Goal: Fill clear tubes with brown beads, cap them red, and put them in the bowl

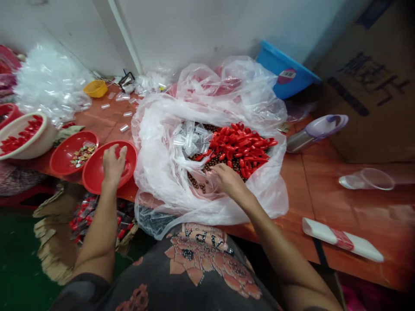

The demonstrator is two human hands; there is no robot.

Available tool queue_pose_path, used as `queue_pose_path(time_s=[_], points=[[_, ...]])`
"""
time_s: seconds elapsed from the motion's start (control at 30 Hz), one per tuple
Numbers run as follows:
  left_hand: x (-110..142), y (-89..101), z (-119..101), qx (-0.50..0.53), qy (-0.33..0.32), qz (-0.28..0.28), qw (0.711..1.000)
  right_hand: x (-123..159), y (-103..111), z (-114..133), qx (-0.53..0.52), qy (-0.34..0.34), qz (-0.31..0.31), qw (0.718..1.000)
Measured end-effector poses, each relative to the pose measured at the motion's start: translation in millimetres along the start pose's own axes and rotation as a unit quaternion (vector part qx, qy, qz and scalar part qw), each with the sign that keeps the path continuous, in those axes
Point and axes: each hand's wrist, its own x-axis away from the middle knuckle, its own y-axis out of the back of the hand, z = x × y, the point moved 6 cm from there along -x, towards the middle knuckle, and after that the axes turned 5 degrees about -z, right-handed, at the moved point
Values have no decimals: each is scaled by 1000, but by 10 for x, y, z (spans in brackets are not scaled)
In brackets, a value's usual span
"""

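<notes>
Left hand (113, 166) hovering over bowl (92, 173) left of bag (149, 151), fingers apart. Right hand (228, 179) reaching into beads (197, 182) beside clips (238, 140); can't tell grip.

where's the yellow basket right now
In the head view, the yellow basket sits toward the left at the back of the table, just right of the big pile of clear plastic pieces.

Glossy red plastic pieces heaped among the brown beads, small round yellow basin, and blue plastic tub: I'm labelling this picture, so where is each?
Heap of glossy red plastic pieces (238, 140), head view, middle of heap.
Small round yellow basin (96, 90), head view, outer wall.
Blue plastic tub (275, 65), head view, side wall.
</notes>
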Motion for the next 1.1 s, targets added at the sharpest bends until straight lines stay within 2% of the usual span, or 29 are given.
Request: queue_pose_path(time_s=[0.07, 0.1, 0.17, 0.23, 0.27, 0.3, 0.37, 0.47, 0.57, 0.7, 0.8, 0.87, 0.93, 1.0, 1.07, 1.1], points=[[71, -96, -400, -17, -70, -27, 997, -153, 58, -68, 31, -46, -4, 998], [134, -212, -646, -1, -94, -23, 995, -222, 89, -101, 51, -66, -8, 996], [303, -632, -1175, 60, -143, 76, 985, -326, 133, -171, 98, -102, -1, 990], [539, -1219, -1626, 83, -173, 253, 948, -359, 145, -258, 146, -140, 31, 979], [654, -1501, -1775, 65, -173, 322, 929, -345, 144, -308, 164, -161, 49, 972], [748, -1756, -1869, 33, -163, 369, 915, -313, 142, -358, 177, -181, 64, 965], [869, -2151, -1953, -40, -144, 406, 901, -215, 141, -444, 190, -211, 77, 956], [947, -2471, -1967, -101, -144, 405, 897, -60, 133, -532, 179, -229, 70, 954], [960, -2558, -1936, -99, -149, 392, 903, 4, 135, -580, 160, -231, 39, 959], [917, -2535, -1868, -72, -141, 393, 906, -109, 102, -558, 156, -194, 21, 968], [878, -2398, -1834, -24, -121, 386, 914, -233, 43, -528, 166, -154, 41, 973], [917, -2233, -1828, 55, -89, 380, 919, -276, 28, -555, 173, -152, 42, 972], [1080, -2085, -1801, 145, -22, 408, 901, -275, 26, -617, 176, -166, 35, 970], [1368, -2013, -1749, 198, 60, 470, 858, -240, 31, -687, 176, -181, 25, 967], [1682, -2018, -1674, 199, 130, 524, 818, -186, 44, -740, 169, -191, 13, 967], [1803, -2041, -1634, 189, 153, 535, 809, -157, 54, -754, 162, -193, 7, 968]])
